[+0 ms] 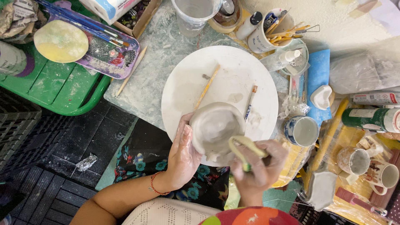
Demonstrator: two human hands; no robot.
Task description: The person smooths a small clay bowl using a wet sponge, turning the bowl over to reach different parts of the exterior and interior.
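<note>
My left hand [183, 152] grips the side of a grey clay bowl [216, 127], held upside down over the near edge of a round white turntable [183, 83]. In my right hand [260, 166] is a yellow-green loop tool [243, 146], its loop resting against the bowl's lower right side. Both hands are smeared with clay. A wooden stick [207, 86] and a small paintbrush [250, 102] lie on the turntable beyond the bowl.
A blue-and-white cup [302, 130] stands to the right of the turntable, with more mugs [382, 175] further right. A pot of tools [266, 31] and a plastic beaker [193, 14] stand at the back. A green tray [62, 87] with a purple palette [104, 50] lies at left.
</note>
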